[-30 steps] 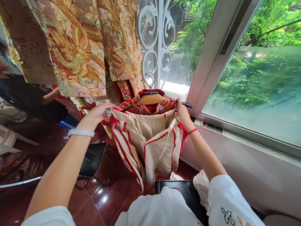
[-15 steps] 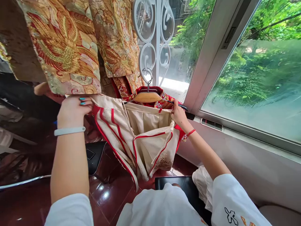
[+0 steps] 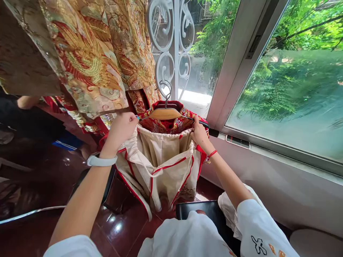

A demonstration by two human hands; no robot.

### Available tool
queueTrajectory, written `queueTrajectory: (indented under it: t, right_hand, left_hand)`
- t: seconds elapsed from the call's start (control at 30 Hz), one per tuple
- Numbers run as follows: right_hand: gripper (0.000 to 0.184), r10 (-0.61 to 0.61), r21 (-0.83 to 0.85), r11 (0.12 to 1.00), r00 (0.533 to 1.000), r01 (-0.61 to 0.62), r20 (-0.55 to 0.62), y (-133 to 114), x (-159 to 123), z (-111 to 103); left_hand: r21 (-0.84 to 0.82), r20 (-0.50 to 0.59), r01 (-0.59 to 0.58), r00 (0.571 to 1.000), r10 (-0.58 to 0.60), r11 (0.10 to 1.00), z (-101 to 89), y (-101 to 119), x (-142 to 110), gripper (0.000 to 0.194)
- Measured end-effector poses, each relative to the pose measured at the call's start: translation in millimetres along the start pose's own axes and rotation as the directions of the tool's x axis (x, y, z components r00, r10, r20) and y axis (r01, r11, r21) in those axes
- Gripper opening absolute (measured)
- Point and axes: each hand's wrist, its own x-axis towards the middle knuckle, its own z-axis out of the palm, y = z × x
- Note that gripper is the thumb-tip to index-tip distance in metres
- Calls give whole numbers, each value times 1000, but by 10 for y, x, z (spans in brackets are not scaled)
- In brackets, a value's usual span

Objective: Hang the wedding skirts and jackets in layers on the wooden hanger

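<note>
A cream skirt [image 3: 171, 167] with red trim and a drawstring waistband hangs spread between my hands. Behind its top edge is a clip hanger [image 3: 164, 114] with a wooden middle and thin metal arms. My left hand [image 3: 124, 128] is closed at the hanger's left end, over the bunched waistband; its fingertips are partly hidden, and one teal nail shows. On the other side, my right hand [image 3: 200, 134] pinches the waistband against the right arm, just beside a black clip [image 3: 205, 124]. A red embroidered jacket [image 3: 158, 125] hangs close behind the hanger.
Gold and red embroidered garments [image 3: 91, 64] hang at upper left, another person's arm [image 3: 28, 102] behind them. A white scrolled grille [image 3: 175, 46] and sliding window [image 3: 284, 92] stand ahead and right. A phone [image 3: 237, 141] lies on the sill; a black seat [image 3: 197, 208] is below.
My left hand has moved right and slightly down, to the hanger's left end. The waistband's left side has gone from stretched to bunched. My right hand stays at the right clip.
</note>
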Motion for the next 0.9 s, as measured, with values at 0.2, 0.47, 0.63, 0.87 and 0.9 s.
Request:
queueTrajectory:
  t: [0.2,0.47,0.63,0.87,0.9]
  right_hand:
    - [67,4,70,998,1000,-3,-26,92,86,20]
    - [71,-44,125,991,996,53,-76,175,119,5]
    - [90,-50,219,973,990,79,-133,443,-153,-101]
    - [101,376,137,906,910,-401,176,788,-957,258]
    - [95,395,123,887,869,-445,298,828,-1073,344]
  left_hand:
    - [38,14,-264,964,264,964,236,-410,177,20]
    - [74,-79,-199,976,205,977,516,-514,22,48]
    - [196,-50,-194,977,207,961,560,-494,-74,49]
    - [244,-4,-173,984,179,954,660,-426,-117,50]
    - [239,3,-176,984,180,955,678,-411,-129,49]
